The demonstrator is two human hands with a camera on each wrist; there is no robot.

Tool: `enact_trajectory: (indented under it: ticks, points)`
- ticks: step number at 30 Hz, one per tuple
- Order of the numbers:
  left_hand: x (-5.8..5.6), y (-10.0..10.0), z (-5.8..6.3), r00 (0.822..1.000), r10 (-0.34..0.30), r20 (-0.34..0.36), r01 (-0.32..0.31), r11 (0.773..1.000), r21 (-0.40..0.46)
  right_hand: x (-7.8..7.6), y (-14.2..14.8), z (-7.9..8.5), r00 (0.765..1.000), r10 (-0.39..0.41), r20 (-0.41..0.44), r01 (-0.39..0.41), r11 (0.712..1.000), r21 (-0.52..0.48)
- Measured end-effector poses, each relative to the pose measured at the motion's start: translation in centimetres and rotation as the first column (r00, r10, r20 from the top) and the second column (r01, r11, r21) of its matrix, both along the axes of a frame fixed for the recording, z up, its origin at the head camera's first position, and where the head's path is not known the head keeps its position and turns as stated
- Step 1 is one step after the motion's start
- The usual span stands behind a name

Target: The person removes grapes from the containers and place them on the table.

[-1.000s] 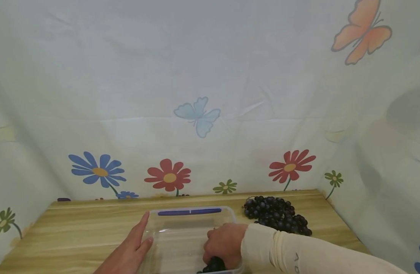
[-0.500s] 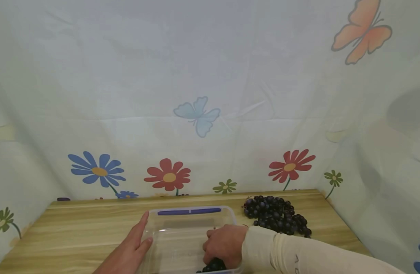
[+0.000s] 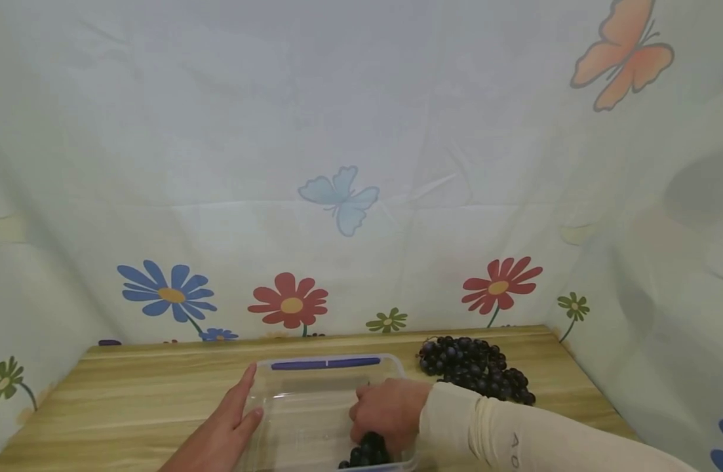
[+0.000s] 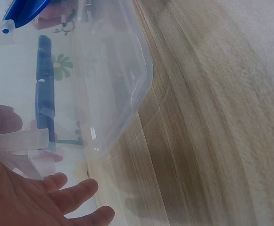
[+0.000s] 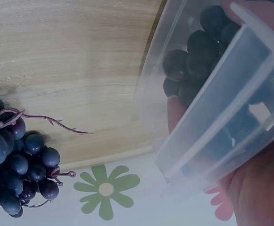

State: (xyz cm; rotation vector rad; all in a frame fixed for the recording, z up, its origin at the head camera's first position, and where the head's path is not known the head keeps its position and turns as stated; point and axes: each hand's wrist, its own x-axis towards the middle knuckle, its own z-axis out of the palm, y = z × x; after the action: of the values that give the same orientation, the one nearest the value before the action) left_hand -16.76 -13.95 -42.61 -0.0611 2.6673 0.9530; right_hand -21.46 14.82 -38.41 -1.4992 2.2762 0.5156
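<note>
My left hand (image 3: 222, 429) lies along the left side of a clear plastic food container (image 3: 305, 410), its fingers straight. In the left wrist view the left hand (image 4: 28, 200) has its fingers spread beside the container's wall (image 4: 113, 80). My right hand (image 3: 390, 413) is down inside the container's right side, fingers curled around a bunch of dark grapes (image 3: 370, 451). From the right wrist, these grapes (image 5: 195, 61) show through the translucent wall, with a finger (image 5: 175, 113) against them. The palm side of that hand is hidden in the head view.
More bunches of dark grapes (image 3: 476, 367) lie on the wooden table (image 3: 155, 393), right of the container. Blue clips (image 3: 326, 364) edge the container. Behind the table hangs a white cloth (image 3: 396, 262) printed with flowers and butterflies.
My right hand has shifted slightly up and right within the container, and more of the grapes under it show. The left hand stays in place.
</note>
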Motion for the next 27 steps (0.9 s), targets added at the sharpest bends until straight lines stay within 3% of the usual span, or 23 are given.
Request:
enact_trajectory:
  ticks: [11,19,27]
  points:
    - [-0.2,-0.2,-0.1,1.000,-0.010,0.002,0.010,1.000,0.004,-0.3,1.0,0.7,0.991,0.053,-0.127,-0.073,0.985,-0.156]
    - [-0.1,-0.2,0.0,1.000,-0.022,-0.006,0.022,1.000,0.015,0.1,1.5,1.4,0.983,0.013,-0.181,-0.050,0.979,-0.198]
    - [0.1,0.0,0.1,0.999,0.010,0.034,-0.010,1.000,0.012,0.9,1.6,1.8,0.966,0.002,-0.260,-0.058,0.976,-0.208]
